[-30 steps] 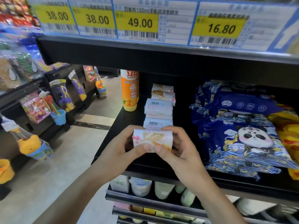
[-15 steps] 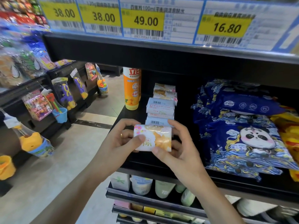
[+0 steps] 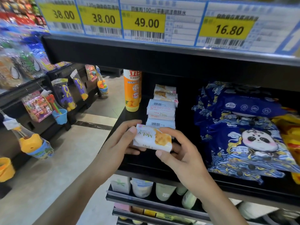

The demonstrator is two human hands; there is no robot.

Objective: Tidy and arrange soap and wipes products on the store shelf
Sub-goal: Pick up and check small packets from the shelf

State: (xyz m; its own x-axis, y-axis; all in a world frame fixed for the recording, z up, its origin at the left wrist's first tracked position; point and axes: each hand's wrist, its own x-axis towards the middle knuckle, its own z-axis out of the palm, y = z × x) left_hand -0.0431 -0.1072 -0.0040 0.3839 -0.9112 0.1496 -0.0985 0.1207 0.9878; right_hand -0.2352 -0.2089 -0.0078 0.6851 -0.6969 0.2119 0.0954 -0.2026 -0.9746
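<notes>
You stand at the shelf (image 3: pixel 162 161) with the soap row (image 3: pixel 161 109) behind; your left hand (image 3: pixel 116 143) and right hand (image 3: pixel 181 153) pinch the soap bar (image 3: pixel 152 139), now turned printed face up, so it looks ready to join the row.

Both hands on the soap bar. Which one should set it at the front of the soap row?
Probably right. The right hand pinches the soap bar on the side nearer the soap row; the left hand holds the outer end, by the shelf's open edge.
</notes>
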